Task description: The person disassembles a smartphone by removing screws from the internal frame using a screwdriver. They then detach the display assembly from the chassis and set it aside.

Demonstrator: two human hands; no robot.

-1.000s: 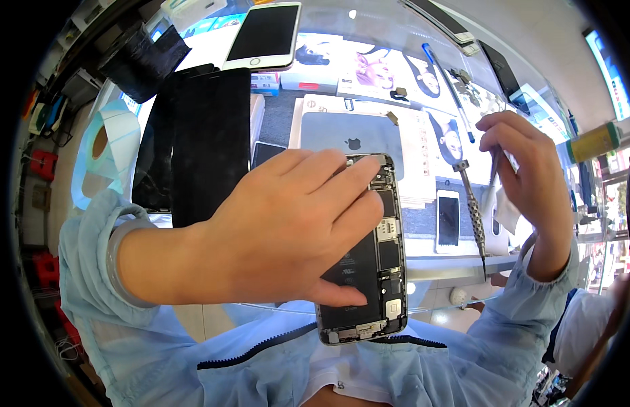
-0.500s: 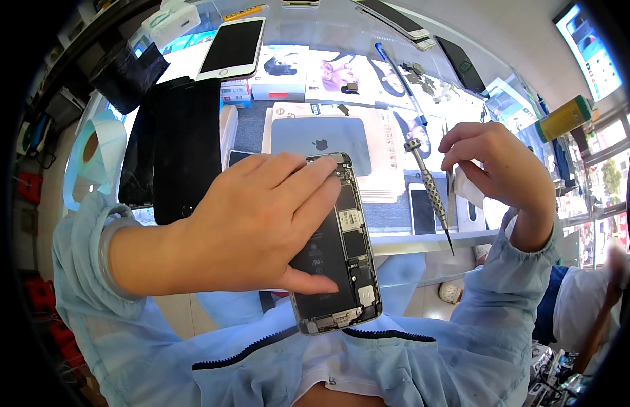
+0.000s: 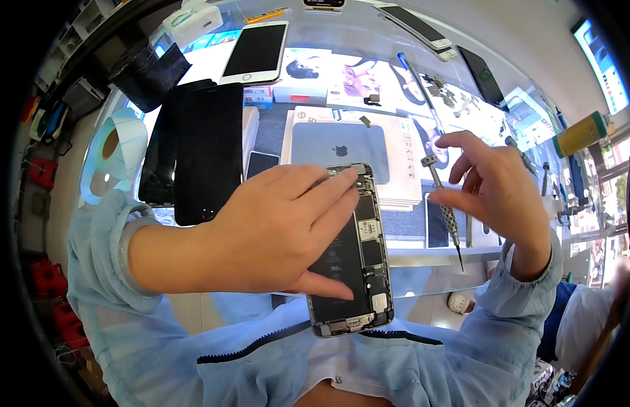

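Note:
An opened smartphone (image 3: pixel 370 261), its battery and circuit parts bared, is tilted in front of my chest. My left hand (image 3: pixel 260 234) grips it from the left, fingers at its top edge and thumb across the black battery. My right hand (image 3: pixel 501 183) is above the counter's right side, thumb and fingers spread with nothing seen between them. A silver screwdriver (image 3: pixel 445 203) with a knurled handle lies beside its thumb, its tip over the counter's near edge. Whether the thumb touches it, I cannot tell.
Flat boxes (image 3: pixel 396 146) are stacked mid-counter. Left are black screen panels (image 3: pixel 206 149), a label roll (image 3: pixel 111 146) and a white phone (image 3: pixel 257 51). A blue pen (image 3: pixel 420 85), small metal parts (image 3: pixel 450 91) and a dark phone (image 3: pixel 481 74) lie toward the right. A yellow bottle (image 3: pixel 579 136) stands at far right.
My right hand has opened from a pinch at slim tweezers, and its thumb is now close to the screwdriver. The tweezers no longer show. My left hand keeps its hold; the whole view has shifted slightly.

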